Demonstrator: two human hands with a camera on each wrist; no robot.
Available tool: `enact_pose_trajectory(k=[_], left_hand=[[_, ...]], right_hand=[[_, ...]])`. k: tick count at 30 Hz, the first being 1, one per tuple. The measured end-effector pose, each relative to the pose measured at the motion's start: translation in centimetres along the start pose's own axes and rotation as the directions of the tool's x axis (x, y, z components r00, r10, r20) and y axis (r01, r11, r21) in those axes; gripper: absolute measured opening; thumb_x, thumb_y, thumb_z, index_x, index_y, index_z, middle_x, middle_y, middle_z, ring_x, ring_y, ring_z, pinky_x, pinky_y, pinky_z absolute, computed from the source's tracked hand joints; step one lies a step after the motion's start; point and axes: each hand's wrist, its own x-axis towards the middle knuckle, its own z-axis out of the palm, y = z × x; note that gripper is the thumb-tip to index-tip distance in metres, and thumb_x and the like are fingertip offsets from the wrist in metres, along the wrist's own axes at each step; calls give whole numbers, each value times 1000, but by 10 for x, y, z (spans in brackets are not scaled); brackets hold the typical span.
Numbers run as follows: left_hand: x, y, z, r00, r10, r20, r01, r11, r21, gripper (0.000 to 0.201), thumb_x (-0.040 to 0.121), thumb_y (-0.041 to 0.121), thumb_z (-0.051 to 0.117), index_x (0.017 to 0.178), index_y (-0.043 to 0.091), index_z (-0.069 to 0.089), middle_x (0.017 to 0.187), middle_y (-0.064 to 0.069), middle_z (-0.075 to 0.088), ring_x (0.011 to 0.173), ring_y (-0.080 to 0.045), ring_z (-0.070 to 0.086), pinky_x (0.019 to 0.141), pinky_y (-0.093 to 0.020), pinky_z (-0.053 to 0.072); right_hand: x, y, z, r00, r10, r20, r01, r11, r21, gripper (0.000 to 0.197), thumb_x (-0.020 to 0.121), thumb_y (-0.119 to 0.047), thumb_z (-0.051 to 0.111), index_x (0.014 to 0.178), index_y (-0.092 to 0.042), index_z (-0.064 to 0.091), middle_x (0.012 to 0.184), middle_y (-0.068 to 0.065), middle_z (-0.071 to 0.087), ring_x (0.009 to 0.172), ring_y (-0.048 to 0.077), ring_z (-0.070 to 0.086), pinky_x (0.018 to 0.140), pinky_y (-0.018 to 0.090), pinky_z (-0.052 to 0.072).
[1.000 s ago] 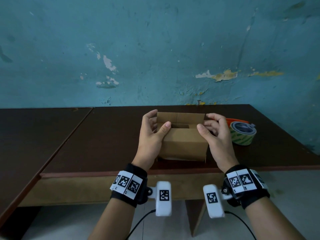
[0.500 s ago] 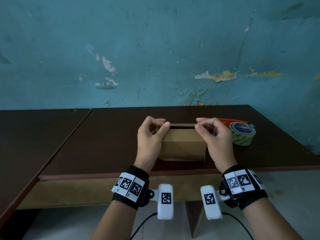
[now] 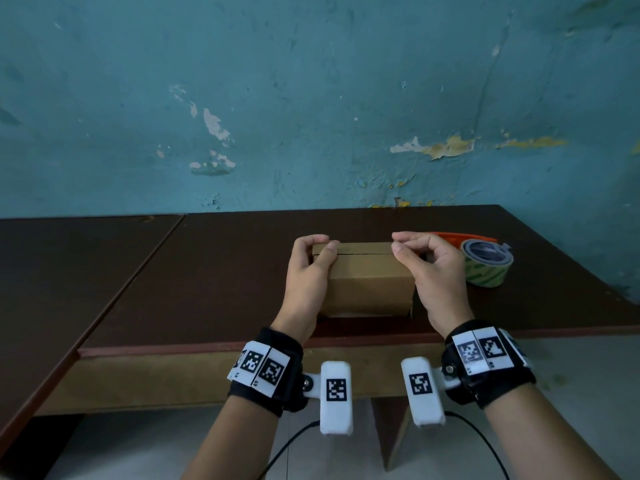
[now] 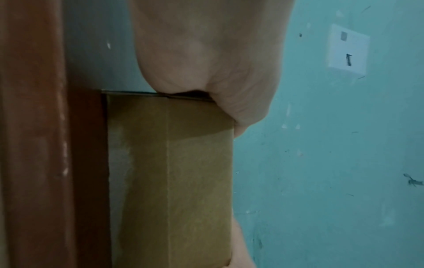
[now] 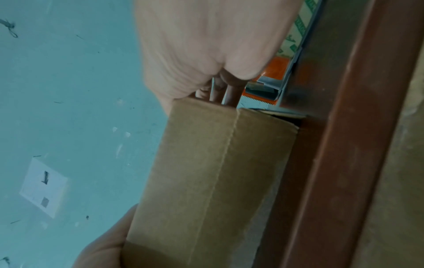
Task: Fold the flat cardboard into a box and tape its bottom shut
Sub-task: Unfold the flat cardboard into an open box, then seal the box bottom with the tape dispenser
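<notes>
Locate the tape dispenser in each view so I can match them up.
Head: tape dispenser on the table, right of the cardboard box, just beyond the right hand.
Left wrist: not in the picture.
Right wrist: top right, its orange body and green-printed roll showing past the hand, beyond the box's end.
Shared landmark: the cardboard box, held at both ends, appears in all three views.

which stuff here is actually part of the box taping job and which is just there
In the job:
cardboard box, flaps folded shut
tape dispenser with its roll
left hand and right hand, both on the box

Just there:
second table
wall plate
</notes>
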Motion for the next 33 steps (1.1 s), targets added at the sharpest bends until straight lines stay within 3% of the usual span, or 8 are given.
enact_pose_trajectory(k=[3, 8, 12, 16, 19, 23, 28, 33], left_hand=[[-7, 1, 0, 999, -43, 33, 44, 998, -35, 24, 100, 25, 64, 124, 26, 61, 119, -1, 63, 99, -15, 61, 74, -28, 47], [-11, 5, 0, 997, -66, 41, 67, 997, -31, 26, 98, 18, 62, 123, 26, 60, 115, -2, 60, 95, -18, 58, 78, -35, 49], [-7, 10, 3, 997, -71, 6, 71, 997, -6, 23, 95, 15, 61, 117, 21, 62, 116, -3, 60, 94, -18, 56, 76, -37, 46], [-7, 11, 5, 998, -59, -12, 59, 998, 7, 21, 94, 13, 61, 115, 18, 63, 114, -3, 59, 92, -17, 54, 73, -35, 43], [-8, 12, 4, 999, -53, 11, 53, 999, 12, 20, 95, 13, 61, 115, 16, 62, 109, 0, 59, 89, -16, 54, 70, -34, 42], [-8, 14, 1, 998, -64, 26, 63, 998, 10, 19, 94, 13, 62, 112, 18, 63, 113, -3, 60, 92, -19, 55, 73, -35, 45], [-7, 16, -2, 995, -89, 51, 89, 996, 0, 21, 93, 11, 62, 114, 15, 63, 112, -4, 61, 93, -21, 56, 74, -36, 45], [-6, 21, -5, 988, -96, 117, 88, 994, 70, 21, 97, 13, 58, 118, 16, 62, 115, -4, 59, 92, -19, 56, 66, -29, 46]], right_hand=[[0, -1, 0, 1000, 12, -10, -12, 1000, 5, 8, 87, -4, 75, 88, -5, 67, 106, 2, 77, 105, 14, 71, 93, 30, 54], [-2, -2, 2, 1000, -7, -4, 7, 1000, -17, 11, 88, -1, 73, 89, -4, 63, 106, 3, 76, 103, 14, 71, 87, 24, 54], [-1, -10, -4, 992, -119, 29, 122, 962, -244, 6, 92, -12, 71, 94, -10, 65, 101, -2, 73, 96, 5, 68, 81, 14, 52], [14, -17, -34, 948, -318, -4, 249, 750, -613, 5, 94, -17, 65, 98, -14, 66, 102, 0, 65, 99, 16, 58, 84, 28, 45], [26, -17, -64, 939, -243, -243, 25, 753, -657, 20, 90, -14, 69, 109, -11, 65, 115, 8, 62, 114, 24, 54, 90, 28, 37], [32, -4, -93, 849, 50, -526, -373, 762, -530, 52, 91, -30, 70, 136, -8, 54, 137, 15, 56, 132, 32, 45, 103, 41, 39], [32, 13, -99, 829, 300, -473, -557, 532, -638, 70, 96, -56, 51, 139, -2, 55, 141, 28, 47, 131, 44, 41, 103, 48, 38], [36, 12, -91, 852, 338, -399, -523, 575, -629, 53, 91, -48, 59, 121, -5, 64, 117, 19, 63, 106, 36, 57, 85, 41, 46]])
